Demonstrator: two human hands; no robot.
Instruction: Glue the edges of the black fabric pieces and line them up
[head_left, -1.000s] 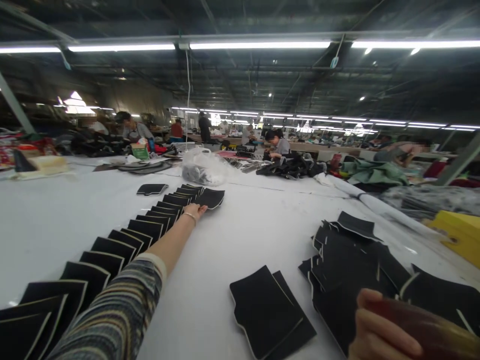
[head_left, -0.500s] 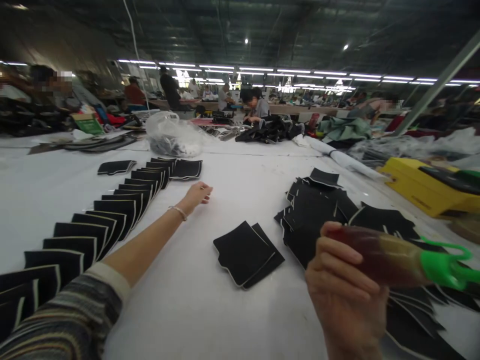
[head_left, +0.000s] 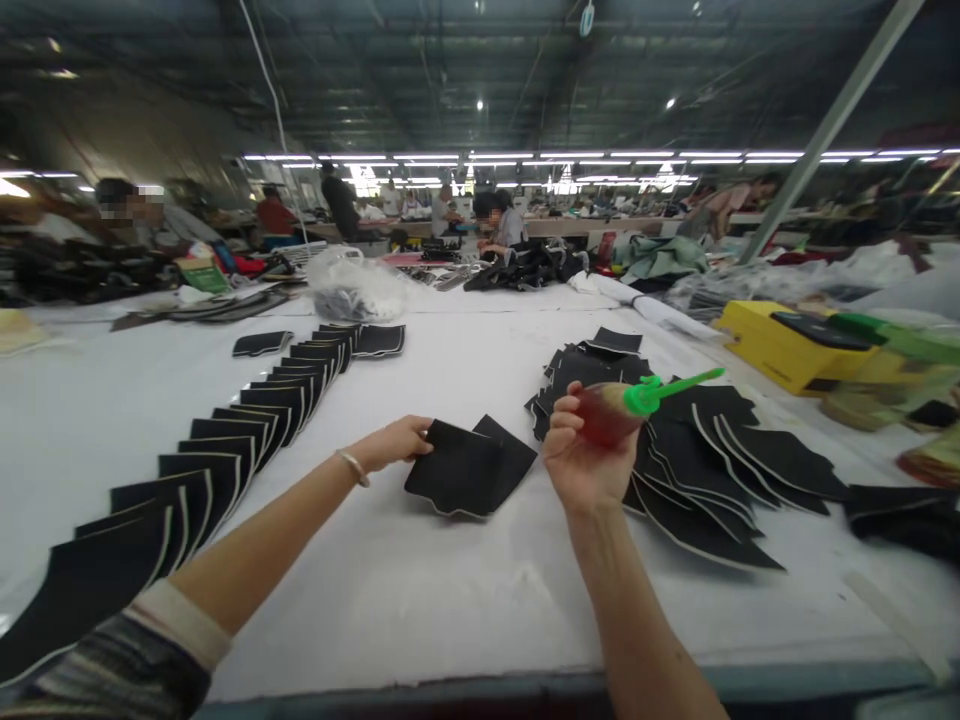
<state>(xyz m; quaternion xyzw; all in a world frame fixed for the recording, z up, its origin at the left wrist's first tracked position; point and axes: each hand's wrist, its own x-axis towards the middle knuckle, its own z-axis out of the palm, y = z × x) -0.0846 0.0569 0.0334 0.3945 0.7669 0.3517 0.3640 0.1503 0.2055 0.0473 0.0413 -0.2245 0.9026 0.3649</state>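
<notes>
My left hand (head_left: 401, 441) pinches the upper left corner of a black cut panel (head_left: 454, 472) with a pale edge, its near side tilted up. Under and behind it lies a second black panel (head_left: 511, 448). In my right hand (head_left: 589, 460) is a squeeze bottle (head_left: 609, 412) of reddish-brown liquid, fingers wrapped round its body. Its green nozzle points up and to the right. A long row of overlapping black panels (head_left: 217, 447) runs along the left. Behind the bottle, more black panels (head_left: 697, 470) lie in a loose heap.
The white table (head_left: 465, 600) ends at a near edge. Toward the back are a clear plastic bag (head_left: 352, 285) and black pieces (head_left: 525, 268). On the right stand a yellow box (head_left: 787, 345) and a slanting metal post (head_left: 832, 130). Several people work in the background.
My left hand has moved right and nearer, from bare table to the panel's corner, and taken hold of it. The bottle has moved left, nozzle now tilted up. The view has shifted.
</notes>
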